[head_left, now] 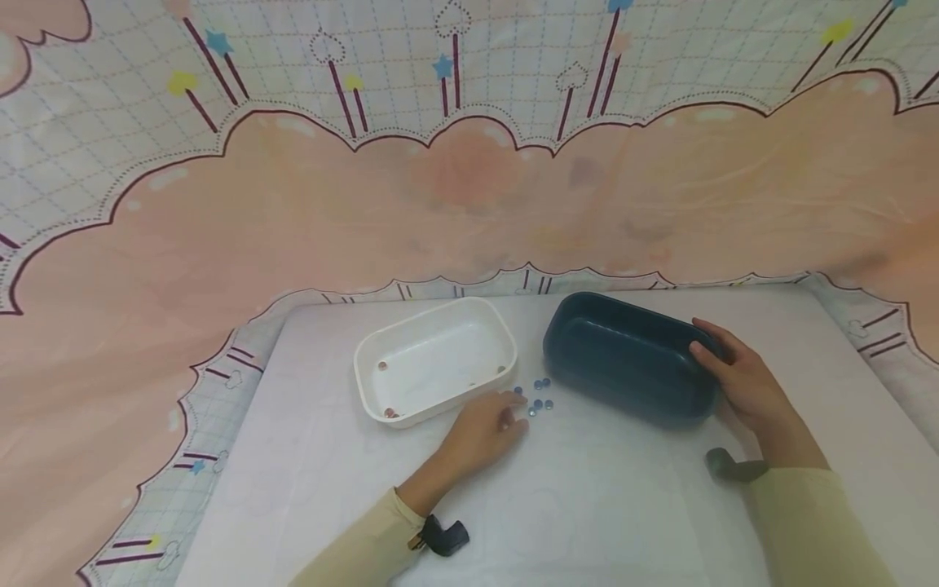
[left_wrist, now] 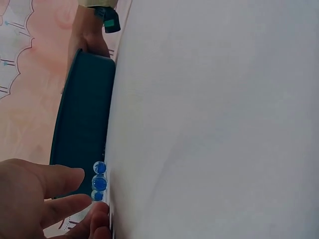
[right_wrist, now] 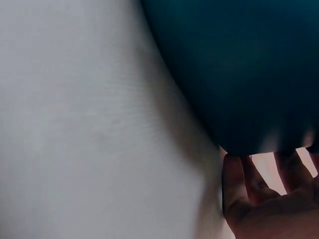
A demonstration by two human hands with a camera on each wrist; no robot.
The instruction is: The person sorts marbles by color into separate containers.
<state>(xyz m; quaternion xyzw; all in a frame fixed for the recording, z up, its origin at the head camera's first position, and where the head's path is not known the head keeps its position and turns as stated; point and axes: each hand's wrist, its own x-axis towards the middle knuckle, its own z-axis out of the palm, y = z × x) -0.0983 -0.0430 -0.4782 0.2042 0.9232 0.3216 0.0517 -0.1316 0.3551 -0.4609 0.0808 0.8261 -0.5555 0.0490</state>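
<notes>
Several small blue glass marbles (head_left: 539, 404) lie on the white tabletop between a white rectangular tub and a dark teal tub. My left hand (head_left: 480, 434) is just left of them, by the front right corner of the white tub (head_left: 433, 408). In the left wrist view, its thumb and fingers are spread around the marbles (left_wrist: 99, 183), with nothing pinched between them. The dark teal tub (head_left: 631, 375) stands to the right, its hollow facing up and toward me. My right hand (head_left: 748, 379) grips its right end, thumb over the rim and fingers on the outer wall.
A few orange-brown marbles (head_left: 382, 366) lie inside the white tub near its left side. The tabletop (head_left: 587, 505) is covered in white cloth. Behind it hangs a patterned pink and white curtain (head_left: 469, 204).
</notes>
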